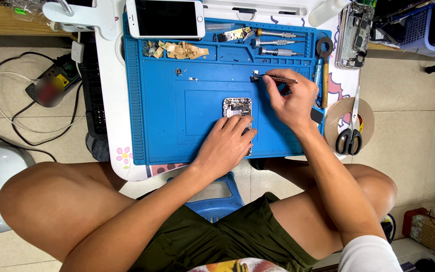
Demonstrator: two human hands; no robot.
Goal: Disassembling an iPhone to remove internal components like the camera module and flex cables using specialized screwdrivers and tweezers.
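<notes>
Phone repair looking mid-way: the opened phone body (237, 108) is lying near the centre of the blue work mat (162, 126) with its insides exposed, and the left hand (226, 145) is resting flat on its lower half, fingers spread and pressing rather than gripping. The right hand (292, 98), just right of the phone body, is pinching tweezers (278, 78) whose tips are closing on a small dark part (254, 78) above it. Two tiny parts (185, 75) are sitting up-left of the body, tape scraps (177, 50) further up — reassembly looks not yet done. Screwdrivers (277, 43) and an intact white phone (165, 18) are crowding the mat's top edge; scissors (349, 136) are lying off its right edge — free room is mostly left of the phone body.
</notes>
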